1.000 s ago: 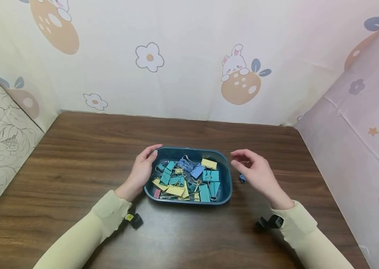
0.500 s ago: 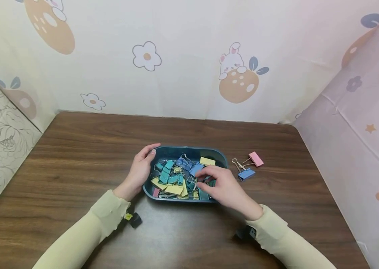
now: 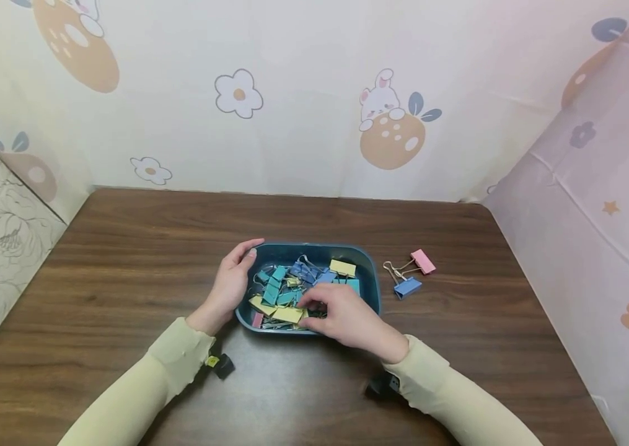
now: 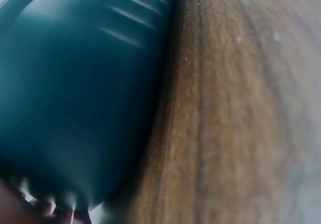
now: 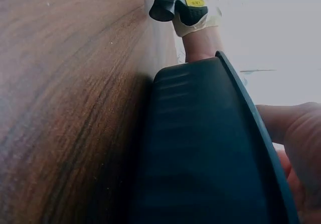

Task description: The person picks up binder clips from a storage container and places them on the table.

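The dark teal bin (image 3: 292,249) stands before me, holding mixed binder clips (image 3: 274,286). The left hand (image 3: 228,284) grips its left end; the right hand (image 3: 347,314) dips inside, fingers bent, whether pinching a clip I cannot tell. Only the head view shows the contents; both wrist views show ribbed outer wall (image 4: 75,83). Surface: brown wood-grain table (image 3: 124,266), bearing a pink clip (image 3: 422,261) and a blue clip (image 3: 408,287). Beyond: printed cloth (image 3: 297,142).
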`<action>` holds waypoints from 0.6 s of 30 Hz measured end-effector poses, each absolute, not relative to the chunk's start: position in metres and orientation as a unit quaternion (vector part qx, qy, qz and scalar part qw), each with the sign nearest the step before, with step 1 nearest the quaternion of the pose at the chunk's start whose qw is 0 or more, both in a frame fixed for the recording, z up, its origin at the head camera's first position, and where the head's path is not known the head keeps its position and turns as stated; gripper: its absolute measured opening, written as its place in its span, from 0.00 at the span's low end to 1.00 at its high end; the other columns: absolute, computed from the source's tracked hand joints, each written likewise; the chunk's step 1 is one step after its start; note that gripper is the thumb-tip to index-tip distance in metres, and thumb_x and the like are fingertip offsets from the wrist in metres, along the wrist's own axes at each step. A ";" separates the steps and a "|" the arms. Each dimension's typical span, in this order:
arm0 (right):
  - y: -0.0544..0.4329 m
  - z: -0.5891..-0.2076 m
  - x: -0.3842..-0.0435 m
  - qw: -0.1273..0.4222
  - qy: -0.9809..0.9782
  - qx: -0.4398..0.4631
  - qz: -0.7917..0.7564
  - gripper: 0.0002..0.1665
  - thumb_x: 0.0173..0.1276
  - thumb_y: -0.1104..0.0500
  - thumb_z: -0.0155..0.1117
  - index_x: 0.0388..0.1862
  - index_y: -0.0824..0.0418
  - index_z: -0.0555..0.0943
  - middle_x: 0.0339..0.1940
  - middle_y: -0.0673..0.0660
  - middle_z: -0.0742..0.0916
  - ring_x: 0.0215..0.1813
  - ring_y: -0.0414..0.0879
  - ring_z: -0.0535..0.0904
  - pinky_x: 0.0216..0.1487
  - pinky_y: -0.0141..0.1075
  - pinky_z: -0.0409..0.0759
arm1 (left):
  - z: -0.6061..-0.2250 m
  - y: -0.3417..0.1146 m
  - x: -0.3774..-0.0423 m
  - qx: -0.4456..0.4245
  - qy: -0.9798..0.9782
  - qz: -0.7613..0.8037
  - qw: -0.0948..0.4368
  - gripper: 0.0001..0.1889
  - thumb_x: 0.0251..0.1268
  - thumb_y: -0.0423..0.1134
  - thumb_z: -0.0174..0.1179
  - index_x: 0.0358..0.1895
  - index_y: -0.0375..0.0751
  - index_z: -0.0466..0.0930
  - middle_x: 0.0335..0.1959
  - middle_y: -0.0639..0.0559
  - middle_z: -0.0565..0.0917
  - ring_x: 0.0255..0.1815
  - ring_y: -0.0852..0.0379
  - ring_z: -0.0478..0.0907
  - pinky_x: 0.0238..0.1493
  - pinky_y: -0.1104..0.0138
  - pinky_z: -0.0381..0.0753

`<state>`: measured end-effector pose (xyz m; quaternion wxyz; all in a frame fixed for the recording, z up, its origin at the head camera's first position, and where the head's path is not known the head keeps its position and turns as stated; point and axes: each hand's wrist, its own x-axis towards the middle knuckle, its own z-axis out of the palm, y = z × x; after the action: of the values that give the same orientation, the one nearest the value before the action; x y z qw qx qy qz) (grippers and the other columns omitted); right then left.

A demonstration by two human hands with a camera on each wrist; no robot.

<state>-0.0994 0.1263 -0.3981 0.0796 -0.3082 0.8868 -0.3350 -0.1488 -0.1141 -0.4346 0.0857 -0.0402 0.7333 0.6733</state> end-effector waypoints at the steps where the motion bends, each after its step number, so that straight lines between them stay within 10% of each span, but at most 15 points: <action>1: 0.125 -0.398 -0.100 0.081 0.889 -0.306 -0.331 0.14 0.59 0.55 0.78 0.44 0.54 0.87 0.38 0.46 0.86 0.39 0.40 0.78 0.42 0.35 0.79 | -0.434 -0.114 -0.149 -0.039 0.734 0.673 0.085 0.20 0.82 0.46 0.42 0.70 0.52 0.71 0.73 0.53 0.67 0.74 0.49 0.59 0.73 0.45 0.50; 18: 0.119 -0.400 -0.103 0.068 0.900 -0.306 -0.303 0.07 0.61 0.58 0.74 0.39 0.52 0.88 0.37 0.43 0.84 0.34 0.37 0.76 0.35 0.32 0.77 | -0.433 -0.115 -0.148 -0.032 0.738 0.669 0.082 0.21 0.82 0.45 0.42 0.70 0.49 0.70 0.71 0.51 0.69 0.72 0.49 0.62 0.73 0.46 0.52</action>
<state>-0.1034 0.1188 -0.3996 0.0676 -0.3061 0.9000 -0.3028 -0.1483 -0.1152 -0.4326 0.0821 -0.0321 0.7384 0.6686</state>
